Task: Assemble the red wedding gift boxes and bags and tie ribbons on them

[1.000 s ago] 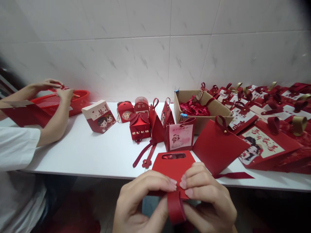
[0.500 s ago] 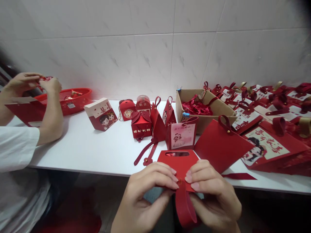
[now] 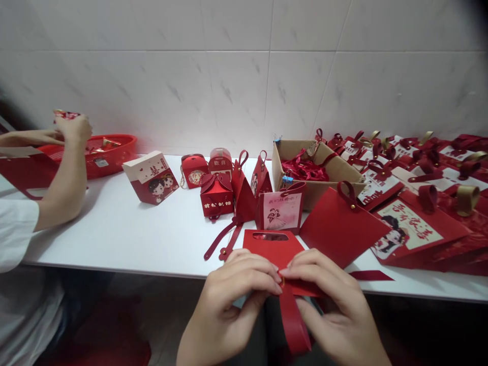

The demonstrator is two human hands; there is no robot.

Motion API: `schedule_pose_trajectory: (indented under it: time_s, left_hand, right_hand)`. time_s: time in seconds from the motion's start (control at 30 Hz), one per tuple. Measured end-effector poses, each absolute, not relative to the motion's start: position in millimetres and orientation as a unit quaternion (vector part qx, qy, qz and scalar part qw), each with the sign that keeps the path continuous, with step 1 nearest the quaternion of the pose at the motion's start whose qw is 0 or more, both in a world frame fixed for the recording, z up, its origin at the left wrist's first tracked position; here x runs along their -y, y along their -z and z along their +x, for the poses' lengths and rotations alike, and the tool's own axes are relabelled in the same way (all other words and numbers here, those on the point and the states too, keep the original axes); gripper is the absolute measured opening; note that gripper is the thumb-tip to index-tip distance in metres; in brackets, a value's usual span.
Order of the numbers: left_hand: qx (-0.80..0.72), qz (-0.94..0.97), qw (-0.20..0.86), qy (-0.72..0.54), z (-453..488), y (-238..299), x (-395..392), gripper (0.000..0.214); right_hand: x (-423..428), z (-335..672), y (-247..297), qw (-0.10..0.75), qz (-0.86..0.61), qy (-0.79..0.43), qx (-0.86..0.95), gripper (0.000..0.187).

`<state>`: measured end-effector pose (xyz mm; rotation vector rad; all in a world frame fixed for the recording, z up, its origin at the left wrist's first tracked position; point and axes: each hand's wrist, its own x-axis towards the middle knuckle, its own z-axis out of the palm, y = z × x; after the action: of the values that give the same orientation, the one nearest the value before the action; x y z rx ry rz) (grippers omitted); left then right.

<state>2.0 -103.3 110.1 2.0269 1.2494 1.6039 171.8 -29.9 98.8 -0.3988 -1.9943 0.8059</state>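
My left hand (image 3: 229,300) and my right hand (image 3: 335,305) meet at the front edge of the white table (image 3: 125,234). Both pinch the near edge of a flat red paper gift bag (image 3: 272,246) with a slot cut in its far end. A small gold stud shows between my fingertips. A dark red strap (image 3: 293,320) hangs down from that spot, in front of my right palm. The bag lies partly on the table and partly over its edge.
Small red gift boxes (image 3: 216,193) and a pink-fronted bag (image 3: 280,209) stand behind. A cardboard box (image 3: 335,170) holds red ribbons. Several finished red bags (image 3: 412,223) fill the right. At the left another person's hands (image 3: 72,127) hold something red near a red basket (image 3: 114,152).
My fingertips have closed together over the stud at the bag's edge, and the strap hangs straighter. The person at the left has raised one hand with a small red item.
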Motion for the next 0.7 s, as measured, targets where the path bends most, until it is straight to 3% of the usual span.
schedule_pose_trajectory:
  time_s: [0.7]
  left_hand:
    - [-0.458, 0.63, 0.192, -0.597, 14, -104, 109, 0.03]
  right_hand:
    - [27, 167, -89, 0.543, -0.058, -0.273, 0.792, 0.036]
